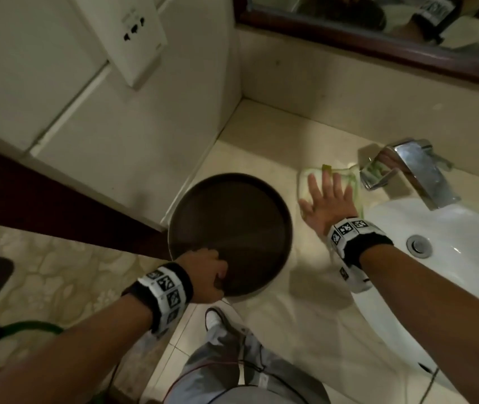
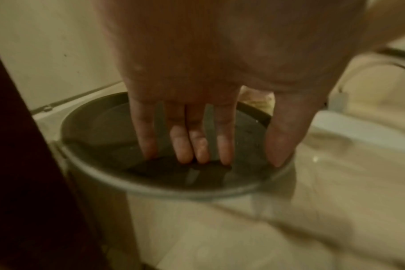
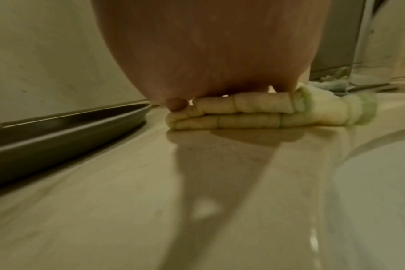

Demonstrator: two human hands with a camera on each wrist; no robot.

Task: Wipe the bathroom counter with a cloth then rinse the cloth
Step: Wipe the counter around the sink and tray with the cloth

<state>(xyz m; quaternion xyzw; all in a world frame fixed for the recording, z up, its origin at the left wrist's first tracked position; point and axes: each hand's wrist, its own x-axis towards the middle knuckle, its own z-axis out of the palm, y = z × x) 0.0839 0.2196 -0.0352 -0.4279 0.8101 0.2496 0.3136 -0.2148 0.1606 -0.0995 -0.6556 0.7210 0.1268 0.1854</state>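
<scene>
Trousers and a shoe (image 1: pixel 213 317) show at the bottom of the head view, so the person's standing right up against the beige surface (image 1: pixel 305 330). Nearest in, the left hand (image 1: pixel 204 271) has its fingers (image 2: pixel 182 144) down inside a dark round tray (image 1: pixel 232 205) with the thumb over the near rim, so it's gripping that edge. Tray sits at the left end of the surface, by the wall. Further back, the right hand (image 1: pixel 327 201) lies flat with fingers spread and straight, pressing on the cloth (image 1: pixel 306 186). That cloth is folded, pale with green stripes (image 3: pixel 243 113), lying on the surface just beside the chrome tap (image 1: pixel 416 170) and left of the white sink (image 1: pixel 465 228). Past all that, a dark-framed mirror (image 1: pixel 378 51) runs along the back wall.
</scene>
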